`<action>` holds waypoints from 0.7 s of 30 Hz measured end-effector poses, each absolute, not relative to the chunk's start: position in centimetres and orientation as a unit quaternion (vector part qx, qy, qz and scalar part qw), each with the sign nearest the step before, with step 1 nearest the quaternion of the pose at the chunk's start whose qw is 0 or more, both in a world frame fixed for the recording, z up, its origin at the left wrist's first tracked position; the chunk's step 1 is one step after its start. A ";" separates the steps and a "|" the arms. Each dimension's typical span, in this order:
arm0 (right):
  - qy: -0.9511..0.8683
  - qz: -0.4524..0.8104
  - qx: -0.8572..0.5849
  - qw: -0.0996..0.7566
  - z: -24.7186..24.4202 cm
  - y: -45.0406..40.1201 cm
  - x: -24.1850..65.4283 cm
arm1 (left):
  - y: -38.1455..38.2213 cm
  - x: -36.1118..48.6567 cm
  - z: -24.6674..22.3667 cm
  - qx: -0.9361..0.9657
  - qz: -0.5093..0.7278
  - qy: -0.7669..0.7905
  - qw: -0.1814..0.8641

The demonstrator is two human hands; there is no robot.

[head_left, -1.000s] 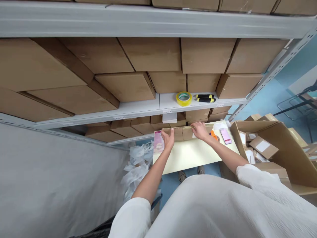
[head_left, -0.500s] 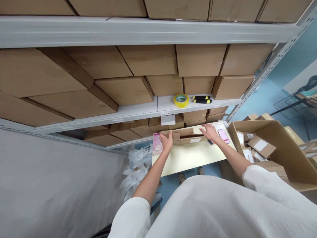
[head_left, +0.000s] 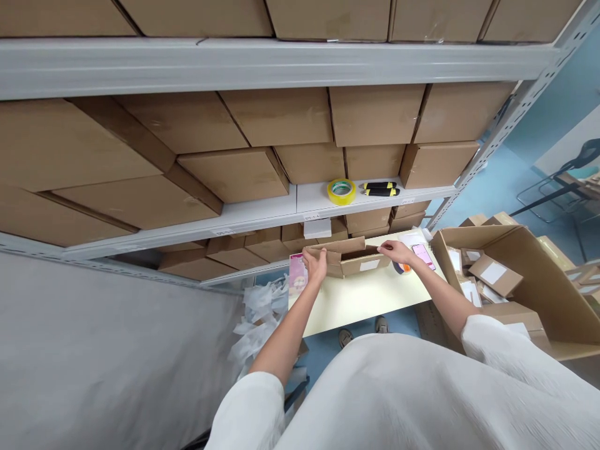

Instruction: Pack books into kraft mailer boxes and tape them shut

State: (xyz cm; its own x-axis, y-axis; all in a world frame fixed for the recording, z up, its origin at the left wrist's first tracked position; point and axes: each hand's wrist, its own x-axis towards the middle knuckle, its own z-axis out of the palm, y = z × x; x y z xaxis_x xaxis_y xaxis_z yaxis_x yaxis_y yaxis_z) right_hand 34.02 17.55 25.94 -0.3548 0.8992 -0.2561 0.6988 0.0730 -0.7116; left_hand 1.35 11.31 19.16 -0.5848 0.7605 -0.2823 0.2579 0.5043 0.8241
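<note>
A small open cardboard box with a white label on its near side is over the pale table. Its left end is gripped by my left hand, thumb raised over the flap. At the box's right end, my right hand has its fingers pressed together at the edge. Under my right wrist lies a small dark and orange roll. A phone with a lit pink screen rests to the right of that hand.
Shelves of brown boxes stand ahead, their beam above. Yellow tape and black-yellow cutters lie on one shelf. A large carton of labelled parcels stands right; white plastic hangs left.
My right hand has drawn its fingers together at the box's right end. The box tilts slightly more, and the orange roll shows more. My left hand keeps its hold.
</note>
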 end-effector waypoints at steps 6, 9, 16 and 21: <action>-0.697 0.401 -0.582 0.121 25.4 18.2 33.0 | 10.9 1.1 19.0 0.364 0.433 0.740 0.364; -0.651 0.454 -0.593 0.133 24.8 18.1 32.1 | 10.6 0.9 18.4 0.396 0.435 0.707 0.394; -0.661 0.461 -0.568 0.167 23.5 17.1 30.9 | 10.2 0.3 16.5 0.410 0.498 0.636 0.423; -0.696 0.474 -0.513 0.165 23.0 16.6 31.1 | 10.1 -0.3 16.5 0.404 0.501 0.640 0.421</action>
